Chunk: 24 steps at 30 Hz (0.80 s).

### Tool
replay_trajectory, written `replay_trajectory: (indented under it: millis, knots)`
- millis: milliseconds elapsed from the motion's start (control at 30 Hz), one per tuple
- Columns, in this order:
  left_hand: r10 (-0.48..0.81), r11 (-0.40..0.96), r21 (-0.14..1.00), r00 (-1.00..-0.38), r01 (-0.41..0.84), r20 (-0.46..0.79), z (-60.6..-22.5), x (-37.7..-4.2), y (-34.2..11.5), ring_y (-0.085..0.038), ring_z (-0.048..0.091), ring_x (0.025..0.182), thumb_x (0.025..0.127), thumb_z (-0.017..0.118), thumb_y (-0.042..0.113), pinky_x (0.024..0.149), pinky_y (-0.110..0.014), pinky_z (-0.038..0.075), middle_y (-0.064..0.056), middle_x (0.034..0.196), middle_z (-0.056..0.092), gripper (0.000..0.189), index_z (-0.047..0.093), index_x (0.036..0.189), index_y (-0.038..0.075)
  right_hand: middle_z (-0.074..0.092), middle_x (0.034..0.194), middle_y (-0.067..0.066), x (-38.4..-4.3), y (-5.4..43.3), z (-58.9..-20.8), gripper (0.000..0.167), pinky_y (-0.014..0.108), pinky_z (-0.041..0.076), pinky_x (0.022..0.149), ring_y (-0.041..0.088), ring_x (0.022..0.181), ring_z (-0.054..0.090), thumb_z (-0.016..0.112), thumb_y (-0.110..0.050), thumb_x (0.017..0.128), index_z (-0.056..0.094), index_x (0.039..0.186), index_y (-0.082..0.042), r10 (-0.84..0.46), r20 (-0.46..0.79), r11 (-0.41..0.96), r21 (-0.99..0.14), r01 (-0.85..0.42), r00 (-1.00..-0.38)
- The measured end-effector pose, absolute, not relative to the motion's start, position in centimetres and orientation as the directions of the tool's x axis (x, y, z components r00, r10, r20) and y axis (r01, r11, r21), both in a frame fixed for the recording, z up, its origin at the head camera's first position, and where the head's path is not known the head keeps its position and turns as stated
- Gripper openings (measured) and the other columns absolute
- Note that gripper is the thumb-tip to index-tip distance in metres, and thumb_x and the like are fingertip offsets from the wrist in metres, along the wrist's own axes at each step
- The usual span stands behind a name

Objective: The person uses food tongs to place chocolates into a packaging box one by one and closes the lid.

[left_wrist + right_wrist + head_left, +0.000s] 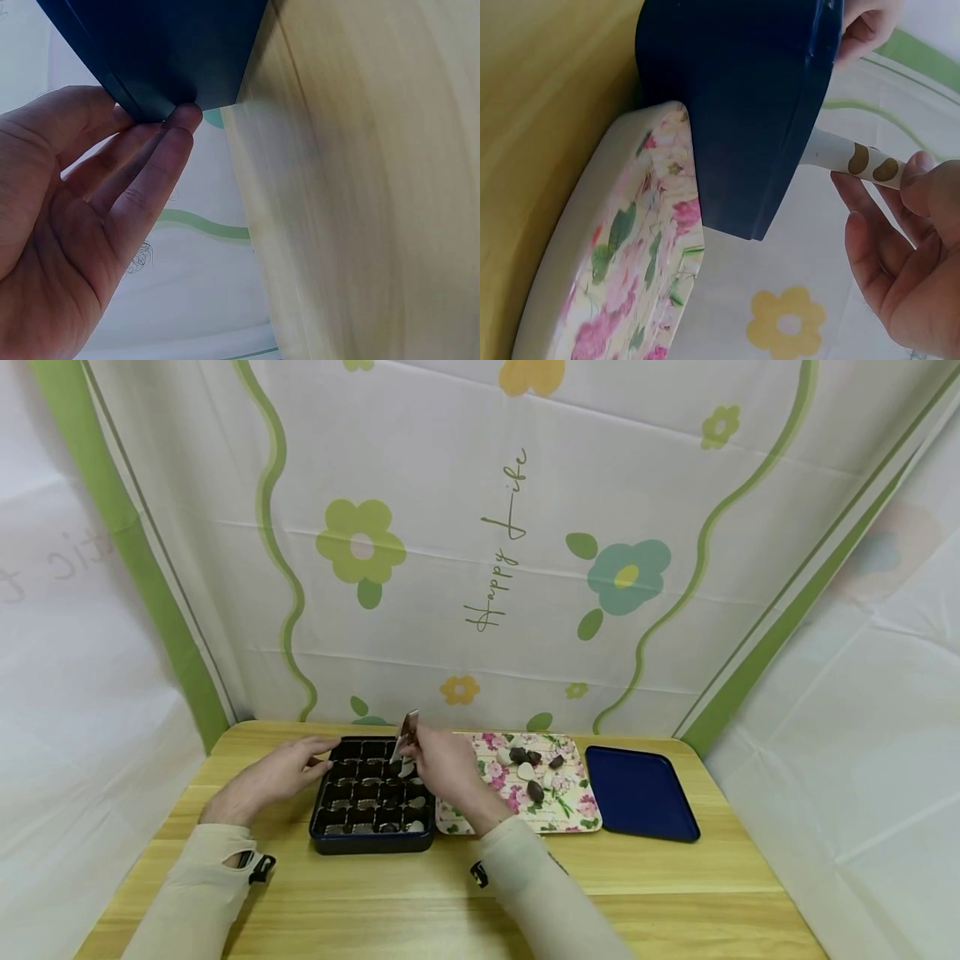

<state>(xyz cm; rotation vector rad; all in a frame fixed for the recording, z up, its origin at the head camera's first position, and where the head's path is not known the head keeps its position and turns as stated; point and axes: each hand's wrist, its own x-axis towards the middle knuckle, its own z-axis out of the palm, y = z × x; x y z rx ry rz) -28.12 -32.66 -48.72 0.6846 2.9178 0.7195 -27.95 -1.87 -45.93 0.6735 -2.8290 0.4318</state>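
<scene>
A dark blue box [372, 844] with a black divided insert stands left of the middle of the table. Pale pieces lie in several compartments of its right column. At the box's left side, my left hand [281, 768] touches the edge with nearly straight fingers; the left wrist view shows its fingertips [180, 139] against the box wall [172, 52]. Above the box's back right part, my right hand [448, 767] pinches a slim white utensil [840, 155] with brown bean-shaped marks. Its lower end is over the compartments; whether it grips a piece I cannot tell.
Right of the box, a floral tray [517, 828] holds several dark and pale pebble-like pieces [535, 791]. Beyond it, a flat dark blue lid [641, 793] lies on the wooden table [360, 902]. A patterned curtain [450, 568] hangs behind the table.
</scene>
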Motion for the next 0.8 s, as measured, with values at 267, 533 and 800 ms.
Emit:
replay_trajectory:
  millis: [267,533,800]
  knots:
    - [0.436,0.795,0.448,-0.898,0.41,0.048,-48.6,-28.2,-32.6,-0.049,0.082,0.126,0.118,0.069,0.011,0.112,-0.066,0.069,-0.042,0.166,0.06,0.051,0.059,0.163,-0.013,0.084,0.094,-0.001,-27.8,-1.9,-46.0,0.025,0.021,0.046,0.053,0.005,0.063,0.059,0.07,-0.039,0.116,0.078,0.123,-0.017,-0.416,0.229,0.829,-0.303,-0.471,-0.88]
    - [0.435,0.795,0.45,-0.899,0.408,0.046,-48.5,-28.2,-32.6,-0.05,0.081,0.128,0.118,0.069,0.01,0.112,-0.067,0.068,-0.042,0.166,0.059,0.052,0.059,0.163,-0.013,0.083,0.096,-0.002,-27.7,-0.7,-45.2,0.024,0.022,0.049,0.057,0.005,0.067,0.061,0.068,-0.038,0.118,0.077,0.132,-0.02,-0.412,0.237,0.805,-0.357,-0.473,-0.88]
    - [0.435,0.789,0.464,-0.899,0.404,0.043,-48.6,-28.1,-32.6,-0.051,0.08,0.129,0.119,0.068,0.011,0.113,-0.067,0.068,-0.042,0.167,0.058,0.052,0.058,0.164,-0.013,0.088,0.107,0.004,-27.7,2.1,-44.9,0.022,0.024,0.044,0.051,0.011,0.063,0.066,0.07,-0.035,0.118,0.075,0.134,-0.02,-0.35,0.279,0.805,-0.398,-0.44,-0.894]
